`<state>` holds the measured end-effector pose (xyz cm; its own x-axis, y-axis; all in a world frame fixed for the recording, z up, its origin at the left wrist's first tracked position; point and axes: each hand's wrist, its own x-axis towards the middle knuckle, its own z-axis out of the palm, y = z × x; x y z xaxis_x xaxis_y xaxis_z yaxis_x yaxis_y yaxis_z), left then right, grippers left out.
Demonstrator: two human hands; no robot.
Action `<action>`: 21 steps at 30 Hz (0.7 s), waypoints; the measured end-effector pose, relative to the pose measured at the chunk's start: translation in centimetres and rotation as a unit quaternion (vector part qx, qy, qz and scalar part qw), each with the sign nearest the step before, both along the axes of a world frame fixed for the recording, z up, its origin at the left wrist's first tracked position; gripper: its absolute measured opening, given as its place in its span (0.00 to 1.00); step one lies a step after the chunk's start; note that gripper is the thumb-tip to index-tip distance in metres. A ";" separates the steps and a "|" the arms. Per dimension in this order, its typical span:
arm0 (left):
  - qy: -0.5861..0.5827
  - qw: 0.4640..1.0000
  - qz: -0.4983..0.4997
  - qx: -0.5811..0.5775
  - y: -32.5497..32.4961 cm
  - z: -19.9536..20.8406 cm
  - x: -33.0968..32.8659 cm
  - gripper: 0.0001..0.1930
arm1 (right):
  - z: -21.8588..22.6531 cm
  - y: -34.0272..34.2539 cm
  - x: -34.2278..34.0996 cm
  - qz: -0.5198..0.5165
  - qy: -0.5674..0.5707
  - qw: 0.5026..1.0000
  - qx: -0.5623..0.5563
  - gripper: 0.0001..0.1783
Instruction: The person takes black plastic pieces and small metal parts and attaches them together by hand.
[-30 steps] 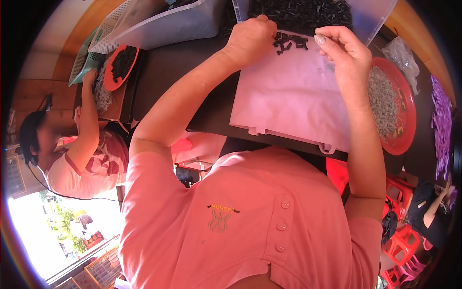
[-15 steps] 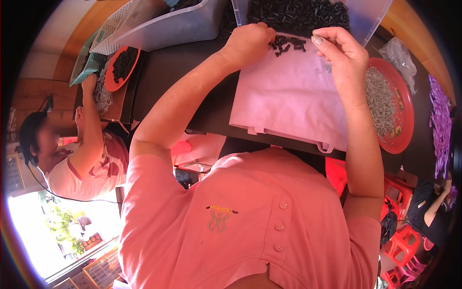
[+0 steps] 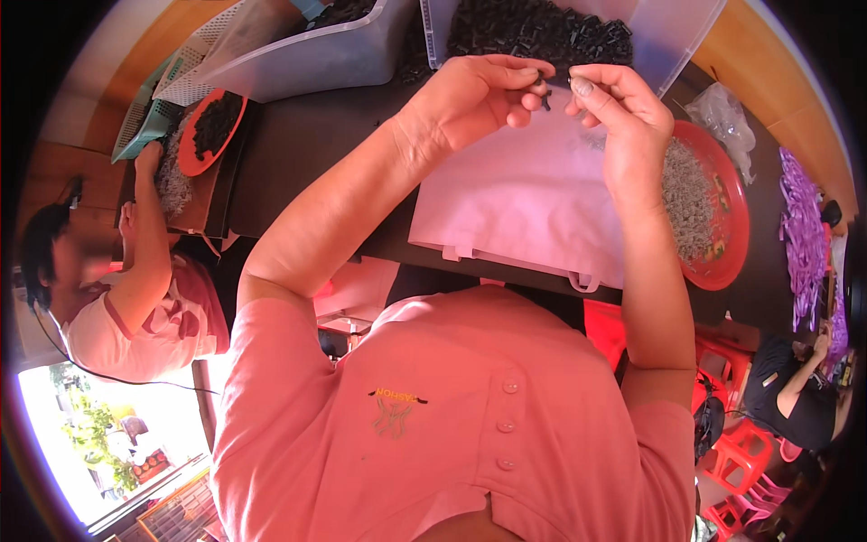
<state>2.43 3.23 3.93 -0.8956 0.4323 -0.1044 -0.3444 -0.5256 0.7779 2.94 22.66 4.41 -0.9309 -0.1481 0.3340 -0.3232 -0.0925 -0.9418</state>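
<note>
Small black parts fill a clear plastic bin (image 3: pixel 694 43) in front of me. My left hand (image 3: pixel 474 98) is raised before it, with thumb and fingers closed on a small black part (image 3: pixel 545 99). Close to its right, my right hand (image 3: pixel 623 113) holds a pinch, fingertips pointing at the black part. Whatever sits in that pinch is too small to make out. Below both hands, a pink cloth bag (image 3: pixel 519 194) with loop handles lies flat on the dark table. Beside my right wrist, a red plate (image 3: pixel 736 212) carries a heap of small grey pieces.
Another clear bin (image 3: pixel 307 68) stands at the back left. A crumpled clear plastic bag (image 3: pixel 722 122) and purple strips (image 3: pixel 804 235) lie to the right. At left, a co-worker (image 3: pixel 135 298) reaches toward a red plate (image 3: pixel 188 149) of black parts. Another person (image 3: pixel 795 388) sits far right.
My left hand has come up from the loose black parts with one in its fingers and turned toward my right hand. Both hands are now closer together. The whole view has shifted slightly.
</note>
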 end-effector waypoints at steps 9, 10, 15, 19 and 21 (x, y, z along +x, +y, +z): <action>0.013 0.996 0.043 -0.075 0.4 -0.4 0.4 0.10 | -0.6 -0.2 -0.3 -0.018 0.004 1.000 0.000 0.07; 0.045 0.978 0.066 -0.194 0.1 -0.2 0.4 0.09 | -0.5 -0.1 -0.5 -0.032 0.003 0.999 0.005 0.07; 0.213 0.826 0.123 -0.507 -2.8 0.8 -0.5 0.07 | -0.8 0.1 -1.0 -0.026 0.008 0.999 -0.023 0.06; 0.312 0.768 0.216 -0.517 -5.1 -0.4 -2.3 0.04 | -0.9 0.3 -0.9 -0.034 0.008 0.999 -0.023 0.06; 0.369 0.729 0.219 -0.533 -5.6 -1.1 -2.7 0.03 | -0.8 0.4 -0.8 -0.026 0.008 0.999 -0.022 0.06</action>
<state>-0.24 -2.41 2.79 -0.9057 0.1144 0.4081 0.3944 0.5800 0.7128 2.17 23.03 3.59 -0.9315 -0.0845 0.3538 -0.3434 -0.1159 -0.9320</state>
